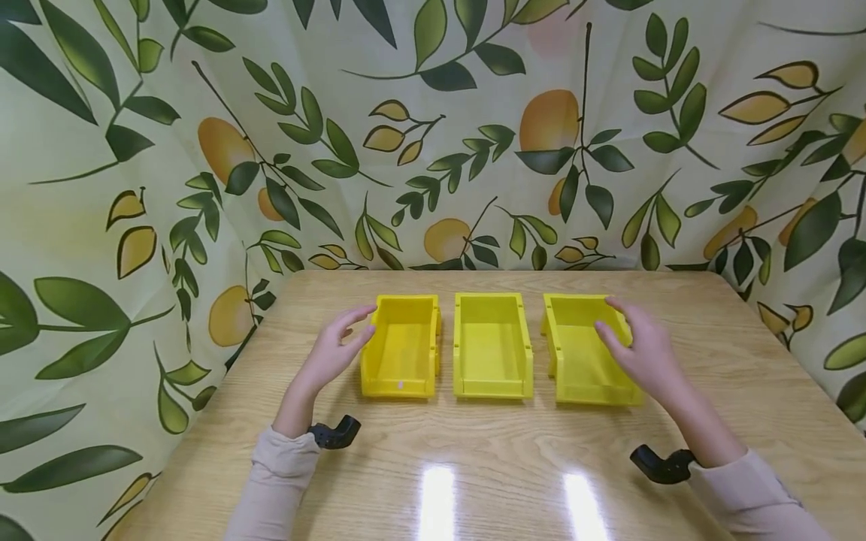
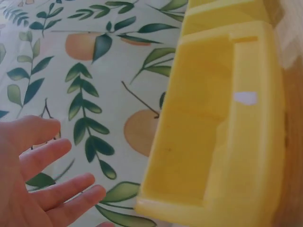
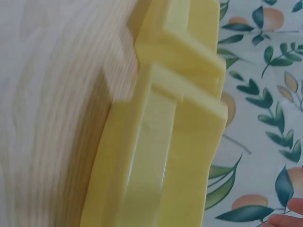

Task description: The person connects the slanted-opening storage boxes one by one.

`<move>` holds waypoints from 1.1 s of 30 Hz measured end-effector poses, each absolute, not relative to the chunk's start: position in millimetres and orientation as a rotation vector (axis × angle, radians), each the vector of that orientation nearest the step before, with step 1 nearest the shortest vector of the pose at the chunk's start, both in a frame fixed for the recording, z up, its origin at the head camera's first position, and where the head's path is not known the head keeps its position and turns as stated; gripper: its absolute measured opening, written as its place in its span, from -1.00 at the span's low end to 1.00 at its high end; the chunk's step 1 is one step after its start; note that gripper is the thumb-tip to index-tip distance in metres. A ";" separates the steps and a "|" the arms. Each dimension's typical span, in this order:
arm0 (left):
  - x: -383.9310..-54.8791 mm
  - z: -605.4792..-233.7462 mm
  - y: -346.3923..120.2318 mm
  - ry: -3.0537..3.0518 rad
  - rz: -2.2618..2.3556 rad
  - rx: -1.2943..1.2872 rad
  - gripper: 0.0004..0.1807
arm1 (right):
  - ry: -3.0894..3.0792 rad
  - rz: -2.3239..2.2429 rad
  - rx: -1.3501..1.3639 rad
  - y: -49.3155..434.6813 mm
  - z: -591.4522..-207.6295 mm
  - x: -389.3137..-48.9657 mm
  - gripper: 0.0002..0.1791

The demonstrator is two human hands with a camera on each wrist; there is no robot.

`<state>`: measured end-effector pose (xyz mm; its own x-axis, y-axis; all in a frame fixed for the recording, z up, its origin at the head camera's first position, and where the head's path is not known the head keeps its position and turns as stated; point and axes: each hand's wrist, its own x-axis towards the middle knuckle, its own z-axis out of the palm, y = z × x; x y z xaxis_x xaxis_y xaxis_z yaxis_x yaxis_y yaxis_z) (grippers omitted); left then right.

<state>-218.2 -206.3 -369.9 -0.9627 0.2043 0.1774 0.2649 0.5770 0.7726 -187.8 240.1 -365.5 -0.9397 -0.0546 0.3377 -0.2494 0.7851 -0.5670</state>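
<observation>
Three yellow open-front bins stand in a row on the wooden table. My left hand is beside the left bin, fingers apart and loosely bent, holding nothing. In the left wrist view that hand shows spread fingers, apart from the bin, which has a small white mark on its front lip. My right hand hovers at the right side of the right bin, hiding part of its edge; whether it touches is unclear. Between them sits the middle bin. Only fingertips of the right hand show in the right wrist view.
A leaf-and-fruit patterned cloth hangs behind and beside the wooden table. Dark wrist-worn devices show at the left wrist and the right wrist. Two bright light reflections lie on the tabletop near the front.
</observation>
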 end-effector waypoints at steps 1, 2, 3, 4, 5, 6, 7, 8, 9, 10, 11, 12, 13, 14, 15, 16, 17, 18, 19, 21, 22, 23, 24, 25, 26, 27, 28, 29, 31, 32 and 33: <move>-217.6 -372.1 -206.9 -2.738 -1.367 -0.406 -0.50 | -2.668 0.930 0.242 238.5 -365.9 -185.5 -0.43; -217.4 -374.5 -207.7 -2.748 -1.382 -0.403 -0.50 | -2.666 0.960 0.248 236.8 -366.3 -183.3 -0.43; -217.2 -376.7 -208.8 -2.762 -1.390 -0.397 -0.50 | -2.668 0.999 0.256 235.1 -366.6 -181.3 -0.43; -217.2 -378.5 -209.7 -2.776 -1.398 -0.389 -0.50 | -2.670 1.033 0.263 233.3 -366.3 -179.6 -0.43; -217.2 -380.3 -210.6 -2.787 -1.407 -0.381 -0.50 | -2.667 1.062 0.272 231.7 -366.8 -178.2 -0.44; -217.1 -381.9 -211.6 -2.797 -1.414 -0.377 -0.50 | -2.657 1.100 0.287 230.2 -367.7 -176.8 -0.44; -217.0 -383.4 -212.5 -2.802 -1.431 -0.374 -0.50 | -2.645 1.128 0.301 228.8 -368.5 -175.5 -0.45; -217.0 -384.8 -213.6 -2.804 -1.446 -0.372 -0.50 | -2.638 1.146 0.312 227.4 -369.2 -174.0 -0.47; -216.9 -386.2 -214.7 -2.804 -1.465 -0.371 -0.50 | -2.628 1.158 0.325 225.8 -370.2 -172.6 -0.48; -216.9 -387.7 -215.9 -2.805 -1.482 -0.372 -0.50 | -2.624 1.160 0.331 224.1 -371.3 -171.0 -0.50; -216.7 -389.5 -217.3 -2.807 -1.496 -0.371 -0.49 | -2.615 1.164 0.340 222.5 -372.7 -169.9 -0.51; -216.5 -391.3 -218.7 -2.813 -1.510 -0.371 -0.48 | -2.607 1.170 0.350 220.7 -373.8 -168.6 -0.53; -216.5 -393.4 -220.1 -2.820 -1.524 -0.373 -0.47 | -2.604 1.173 0.352 218.9 -374.7 -167.2 -0.54; -216.3 -395.4 -221.6 -2.835 -1.527 -0.370 -0.46 | -2.604 1.182 0.355 216.9 -375.7 -166.0 -0.55; -216.1 -397.5 -222.9 -2.848 -1.534 -0.366 -0.46 | -2.600 1.199 0.360 215.1 -376.8 -164.7 -0.56; -216.0 -399.3 -224.1 -2.862 -1.532 -0.362 -0.45 | -2.598 1.215 0.361 213.1 -377.6 -163.7 -0.57; -216.0 -400.9 -225.1 -2.876 -1.534 -0.358 -0.45 | -2.592 1.232 0.363 211.0 -378.3 -163.0 -0.58; -216.0 -402.2 -225.9 -2.885 -1.538 -0.358 -0.45 | -2.590 1.260 0.366 208.8 -379.0 -162.3 -0.59; -215.9 -403.4 -226.6 -2.890 -1.541 -0.357 -0.44 | -2.589 1.294 0.367 206.7 -380.0 -162.0 -0.59; -216.3 -405.4 -227.6 -2.890 -1.537 -0.374 -0.45 | -2.583 1.355 0.367 202.1 -382.2 -162.2 -0.61; -216.3 -406.3 -228.2 -2.889 -1.535 -0.386 -0.45 | -2.582 1.384 0.365 199.6 -383.3 -162.5 -0.62; -216.5 -407.3 -228.6 -2.888 -1.530 -0.404 -0.45 | -2.582 1.410 0.363 197.3 -384.7 -162.9 -0.62; -216.7 -408.3 -229.2 -2.887 -1.526 -0.418 -0.45 | -2.581 1.434 0.361 195.1 -386.1 -163.3 -0.63; -216.8 -409.5 -229.7 -2.883 -1.534 -0.427 -0.45 | -2.580 1.449 0.357 192.8 -387.5 -163.6 -0.64; -216.8 -410.5 -230.0 -2.880 -1.545 -0.430 -0.45 | -2.579 1.467 0.355 190.6 -389.0 -163.8 -0.64; -216.6 -411.5 -230.4 -2.881 -1.556 -0.429 -0.44 | -2.577 1.474 0.355 188.4 -390.9 -164.1 -0.65; -216.5 -412.6 -230.8 -2.882 -1.568 -0.424 -0.44 | -2.574 1.482 0.356 186.1 -392.2 -164.3 -0.65; -216.4 -413.3 -230.9 -2.881 -1.581 -0.414 -0.44 | -2.573 1.485 0.356 184.0 -393.8 -164.5 -0.65; -216.0 -414.3 -231.3 -2.881 -1.608 -0.387 -0.43 | -2.571 1.497 0.358 179.8 -396.4 -165.2 -0.64; -215.8 -414.4 -231.6 -2.883 -1.606 -0.383 -0.43 | -2.571 1.499 0.355 178.0 -397.7 -165.6 -0.64; -215.8 -414.7 -232.0 -2.884 -1.605 -0.386 -0.43 | -2.576 1.494 0.352 176.0 -398.9 -166.1 -0.63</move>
